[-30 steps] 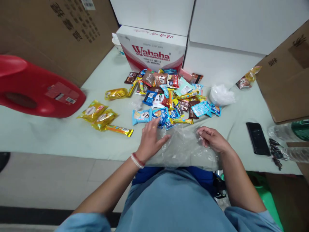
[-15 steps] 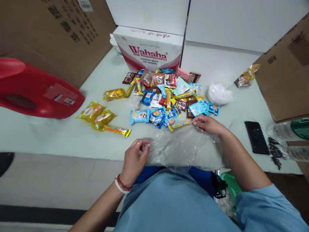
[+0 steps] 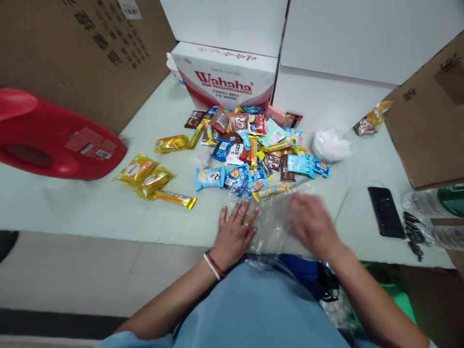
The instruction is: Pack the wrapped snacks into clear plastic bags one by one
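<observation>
A clear plastic bag [image 3: 270,227] lies flat along the front edge of the table, its near end hanging toward my shirt. My left hand [image 3: 237,229] rests on the bag's left side, fingers spread and pointing away from me. Over its right side is my right hand [image 3: 313,224], smeared by motion, so its fingers cannot be made out. Just beyond the bag lies a yellow stick-shaped snack [image 3: 271,191]. Behind that spreads a pile of small wrapped snacks, among them a light blue packet [image 3: 210,177] and a dark blue packet [image 3: 222,150].
Yellow-wrapped cakes [image 3: 154,182] and a yellow snack bar [image 3: 176,198] lie at left, near a red plastic jug [image 3: 61,137]. A white Wahaba-like printed carton [image 3: 228,79] stands behind. At right are a crumpled white bag [image 3: 330,145], a black phone [image 3: 386,211], keys [image 3: 415,229] and clear bottles [image 3: 420,200].
My left hand has opened and moved right onto the bag. My right hand has come back toward me from beside the yellow stick snack. The bag now spans a narrower area.
</observation>
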`<state>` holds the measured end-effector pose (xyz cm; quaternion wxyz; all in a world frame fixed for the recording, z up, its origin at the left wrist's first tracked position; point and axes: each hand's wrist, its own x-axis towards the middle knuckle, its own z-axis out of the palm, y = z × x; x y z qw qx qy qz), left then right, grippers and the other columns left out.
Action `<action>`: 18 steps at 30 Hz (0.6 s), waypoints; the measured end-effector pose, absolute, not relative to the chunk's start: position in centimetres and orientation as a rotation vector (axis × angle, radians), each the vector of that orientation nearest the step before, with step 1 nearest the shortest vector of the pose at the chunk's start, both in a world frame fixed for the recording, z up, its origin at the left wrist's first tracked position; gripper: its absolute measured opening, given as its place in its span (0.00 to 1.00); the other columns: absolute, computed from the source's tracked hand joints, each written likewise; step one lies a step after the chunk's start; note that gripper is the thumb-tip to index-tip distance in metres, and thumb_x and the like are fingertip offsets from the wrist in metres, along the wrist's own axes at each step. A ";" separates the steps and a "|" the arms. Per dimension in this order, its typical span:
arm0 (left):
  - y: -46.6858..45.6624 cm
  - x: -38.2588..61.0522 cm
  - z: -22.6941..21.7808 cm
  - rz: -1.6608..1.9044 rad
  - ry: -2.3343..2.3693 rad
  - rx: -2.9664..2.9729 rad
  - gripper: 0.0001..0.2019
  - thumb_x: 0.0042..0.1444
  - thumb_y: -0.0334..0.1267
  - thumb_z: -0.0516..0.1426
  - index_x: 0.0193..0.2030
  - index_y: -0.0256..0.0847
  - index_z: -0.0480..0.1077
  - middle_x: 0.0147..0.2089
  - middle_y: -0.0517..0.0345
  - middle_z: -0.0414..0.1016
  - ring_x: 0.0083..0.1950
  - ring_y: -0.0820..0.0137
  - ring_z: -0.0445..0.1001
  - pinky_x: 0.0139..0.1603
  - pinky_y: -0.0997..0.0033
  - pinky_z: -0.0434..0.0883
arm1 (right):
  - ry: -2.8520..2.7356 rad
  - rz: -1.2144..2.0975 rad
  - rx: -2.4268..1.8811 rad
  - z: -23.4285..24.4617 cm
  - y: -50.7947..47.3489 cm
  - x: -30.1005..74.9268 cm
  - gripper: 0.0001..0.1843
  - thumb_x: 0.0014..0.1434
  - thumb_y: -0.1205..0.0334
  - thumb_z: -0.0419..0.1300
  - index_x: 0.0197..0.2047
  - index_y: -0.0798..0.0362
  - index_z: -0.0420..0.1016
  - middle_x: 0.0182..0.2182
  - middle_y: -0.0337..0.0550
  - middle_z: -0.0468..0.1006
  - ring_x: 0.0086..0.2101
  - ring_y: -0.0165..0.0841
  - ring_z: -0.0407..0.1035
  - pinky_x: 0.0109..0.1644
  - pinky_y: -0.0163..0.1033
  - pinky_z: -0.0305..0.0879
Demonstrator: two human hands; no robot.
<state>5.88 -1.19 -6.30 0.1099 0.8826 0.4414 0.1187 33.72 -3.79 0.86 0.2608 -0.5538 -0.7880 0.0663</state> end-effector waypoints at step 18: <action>0.1 1.1 -6.3 0.540 1.258 2.519 0.21 0.74 0.39 0.53 0.70 0.42 0.68 0.72 0.43 0.73 0.73 0.56 0.70 0.78 0.35 0.48 | -2.110 0.428 -1.702 2.9 9.5 36.0 0.16 0.71 0.55 0.56 0.53 0.49 0.83 0.49 0.51 0.84 0.49 0.48 0.77 0.57 0.54 0.72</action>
